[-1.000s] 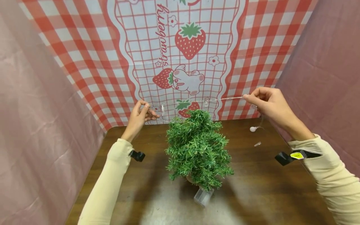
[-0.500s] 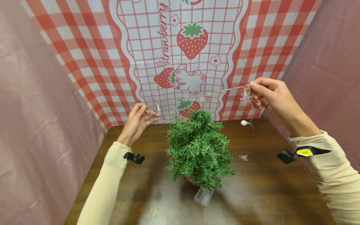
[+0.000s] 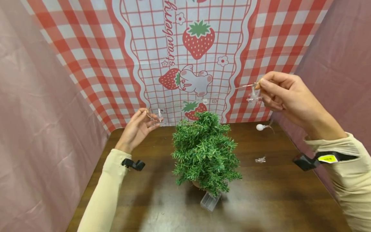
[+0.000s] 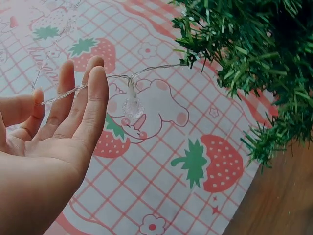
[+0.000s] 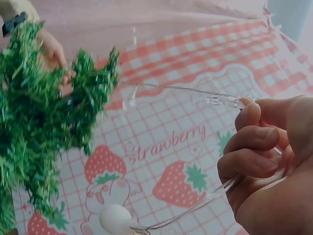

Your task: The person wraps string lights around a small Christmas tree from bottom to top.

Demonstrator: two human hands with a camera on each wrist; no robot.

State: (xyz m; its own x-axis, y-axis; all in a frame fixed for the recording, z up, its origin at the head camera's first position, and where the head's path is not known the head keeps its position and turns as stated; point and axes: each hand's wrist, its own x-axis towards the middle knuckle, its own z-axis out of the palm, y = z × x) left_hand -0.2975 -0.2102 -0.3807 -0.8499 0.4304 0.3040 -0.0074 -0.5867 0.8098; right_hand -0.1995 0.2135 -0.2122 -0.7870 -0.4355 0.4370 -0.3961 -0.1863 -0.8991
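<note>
Green and bushy, a little tree (image 3: 205, 151) stood on a brown table (image 3: 139, 193), between the two hands. A thin, see-through string of lights (image 5: 195, 91) was held up on both sides of it. The left hand (image 3: 140, 127) pinched the string between thumb and pointing finger, and its other fingers stuck out, nearly straight. A clear bulb (image 4: 132, 107) hung from the string just past those fingertips, and from there the string ran to the tree's branches. The right hand (image 3: 292, 100) pinched the string too, up high on its own side, with its other fingers bent in. Right by its fingertips dangled a clear, spiky shape (image 3: 253, 96) (a bit like a snowflake). More string came out from under the bent fingers and went to a white ball (image 5: 115, 219). I could not tell if the ball touched the table. Another small clear piece (image 3: 260, 159) showed to the right of the tree. Near the tree's foot was a clear box (image 3: 210, 202). Behind it all was a red and white cloth (image 3: 98, 48) with strawberries on it, and pink curtains (image 3: 43, 112) hung at both sides.
</note>
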